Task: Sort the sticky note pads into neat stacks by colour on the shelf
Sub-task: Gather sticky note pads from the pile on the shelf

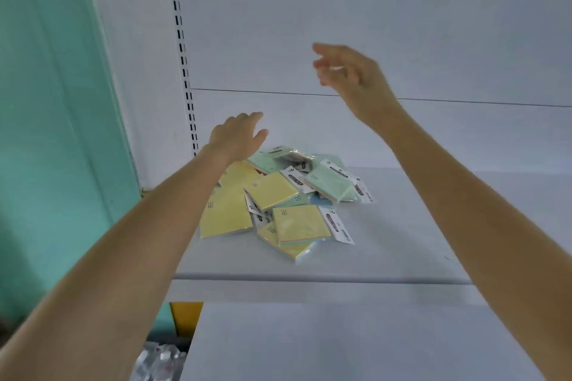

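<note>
Wide grey shelf (402,226) out in front, bare across its whole right side, and that bare stretch sits below and right of the right hand (353,77). Plenty of room there for stacks. Now the heap of pads (278,201): a loose jumble just under and right of the left hand (238,139), well below the right hand, nothing sorted yet. Yellow pads (226,210) crowd the near side, green pads (328,182) the far side, a sliver of a blue pad (322,201) peeking from beneath.

Left hand hovers over the heap's far left edge, fingers loosely spread, holding nothing. Right hand is raised high, blurred, fingers open and empty as far as I can make out.

The sensible play, I'd say: take the top pads first, since they overlap and the wrappers look slippery. The near yellow one lies on top, a fair first pick. Lift rather than drag, so the heap doesn't slide. Start each colour on its own bare spot, header cards all facing one way, edges squared.
</note>
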